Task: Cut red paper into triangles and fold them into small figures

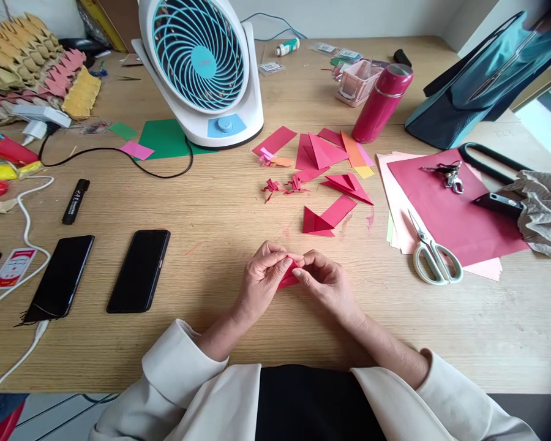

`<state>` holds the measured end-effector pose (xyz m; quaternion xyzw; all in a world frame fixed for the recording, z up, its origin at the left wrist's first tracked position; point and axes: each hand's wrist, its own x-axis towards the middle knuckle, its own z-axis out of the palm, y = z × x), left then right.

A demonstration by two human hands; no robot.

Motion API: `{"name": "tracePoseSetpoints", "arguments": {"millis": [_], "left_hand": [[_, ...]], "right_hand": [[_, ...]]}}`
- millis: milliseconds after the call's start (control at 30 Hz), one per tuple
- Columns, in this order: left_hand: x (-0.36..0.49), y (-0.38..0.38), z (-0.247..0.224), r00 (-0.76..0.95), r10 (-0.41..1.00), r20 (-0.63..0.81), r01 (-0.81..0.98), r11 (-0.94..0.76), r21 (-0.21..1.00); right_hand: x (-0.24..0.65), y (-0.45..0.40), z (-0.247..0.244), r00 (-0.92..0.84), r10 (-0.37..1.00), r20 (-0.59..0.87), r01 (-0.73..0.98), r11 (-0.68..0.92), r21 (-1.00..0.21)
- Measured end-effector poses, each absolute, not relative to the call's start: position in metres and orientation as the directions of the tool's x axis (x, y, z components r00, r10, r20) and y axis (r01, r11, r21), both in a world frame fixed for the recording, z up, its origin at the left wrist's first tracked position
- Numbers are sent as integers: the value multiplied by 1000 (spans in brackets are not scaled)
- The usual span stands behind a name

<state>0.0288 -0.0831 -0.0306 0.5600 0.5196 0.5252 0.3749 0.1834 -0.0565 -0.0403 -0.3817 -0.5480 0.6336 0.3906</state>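
Near the table's front, a small folded red paper (288, 278) is pinched between both hands. My left hand (265, 278) grips its left and upper side, fingers closed. On the right side, my right hand (326, 280) pinches the same paper between thumb and fingers. The fingertips of the two hands nearly meet at its top and hide part of it. Beyond the hands lie a partly folded red strip (333, 217), another folded red piece (349, 187), two small folded red figures (295, 185) and several flat red pieces (275, 141).
White-handled scissors (436, 260) rest partly on red sheets (468, 226) at the right. A fan (220, 125) and a red bottle (380, 107) stand at the back. Two black phones (138, 272) and a marker (76, 202) lie left, beside white cables.
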Motion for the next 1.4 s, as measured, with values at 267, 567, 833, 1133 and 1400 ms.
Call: {"name": "tracePoseSetpoints", "arguments": {"millis": [267, 567, 833, 1133, 1400], "left_hand": [[31, -85, -29, -76, 980, 184, 201, -166, 966], [26, -83, -31, -99, 976, 195, 181, -175, 968], [25, -81, -32, -75, 986, 152, 25, -150, 988], [28, -80, -31, -62, 998, 30, -186, -41, 982], [16, -76, -23, 59, 988, 143, 230, -153, 961]], "right_hand": [[186, -56, -32, -303, 948, 97, 50, 117, -992], [190, -56, -29, -328, 931, 161, 158, 222, -962], [192, -55, -28, -359, 916, 179, 165, 251, -954], [193, -51, -28, -358, 931, 63, 53, 88, -995], [202, -46, -19, -462, 872, 160, 202, 280, -938]]}}
